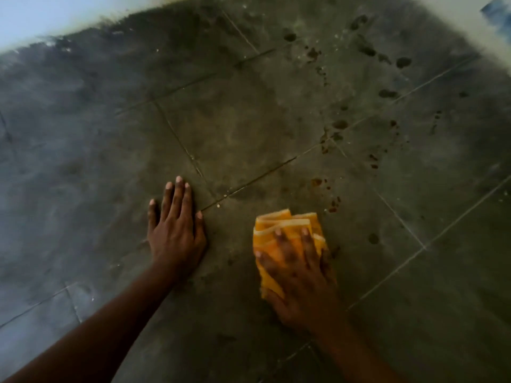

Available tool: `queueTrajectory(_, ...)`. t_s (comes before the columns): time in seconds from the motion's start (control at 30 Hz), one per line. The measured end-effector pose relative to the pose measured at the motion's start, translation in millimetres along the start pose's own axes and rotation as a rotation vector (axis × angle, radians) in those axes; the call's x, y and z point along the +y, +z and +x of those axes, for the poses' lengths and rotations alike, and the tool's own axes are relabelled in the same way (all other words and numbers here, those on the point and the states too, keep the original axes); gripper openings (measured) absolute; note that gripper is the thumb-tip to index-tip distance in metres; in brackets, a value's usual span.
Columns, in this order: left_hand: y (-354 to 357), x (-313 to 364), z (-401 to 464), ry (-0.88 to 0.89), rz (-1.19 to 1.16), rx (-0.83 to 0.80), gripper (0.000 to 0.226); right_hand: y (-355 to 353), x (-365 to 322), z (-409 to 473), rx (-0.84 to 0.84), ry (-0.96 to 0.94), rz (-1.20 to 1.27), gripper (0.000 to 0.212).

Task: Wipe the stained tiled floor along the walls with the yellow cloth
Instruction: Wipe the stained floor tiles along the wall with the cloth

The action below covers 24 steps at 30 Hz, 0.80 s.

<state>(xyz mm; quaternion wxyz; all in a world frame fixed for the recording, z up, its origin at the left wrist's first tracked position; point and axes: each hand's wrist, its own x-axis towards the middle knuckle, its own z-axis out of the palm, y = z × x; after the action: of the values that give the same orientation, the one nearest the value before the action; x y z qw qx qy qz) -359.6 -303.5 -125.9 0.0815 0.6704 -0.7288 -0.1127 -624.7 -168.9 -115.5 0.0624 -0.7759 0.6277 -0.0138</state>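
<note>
A folded yellow cloth with pale stripes lies flat on the dark tiled floor, lower middle of the view. My right hand presses down on it with fingers spread, covering its near half. My left hand rests flat on the bare tile to the cloth's left, fingers apart, holding nothing. Brown and dark stains trail from just beyond the cloth up toward the far right.
A pale wall meets the floor along the top left, and another pale wall runs along the top right with a blurred blue object at the corner. Grout lines cross the tiles diagonally.
</note>
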Motion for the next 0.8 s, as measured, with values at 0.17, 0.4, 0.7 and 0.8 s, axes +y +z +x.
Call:
queueTrajectory(0.17, 4.1, 4.2, -1.5, 0.087, 0.067, 0.027, 0.066, -2.1, 76.2, 6.2, 0.044, 0.305, -0.078, 0.072)
queueTrajectory(0.4, 15.0, 47.5, 18.5, 0.121, -0.02, -0.039, 0.074, -3.6, 42.7, -7.8, 0.0, 0.162, -0.046, 0.07)
queueTrajectory(0.7, 18.1, 50.8, 21.1, 0.179, -0.033, -0.021, 0.071, 1.3, 107.6, 57.0, 0.105, 0.695, 0.073, 0.077)
queueTrajectory(0.8, 20.0, 50.4, 20.2, 0.183, -0.035, -0.017, 0.071, 4.1, 63.2, 81.8, 0.083, 0.569, 0.098, 0.074)
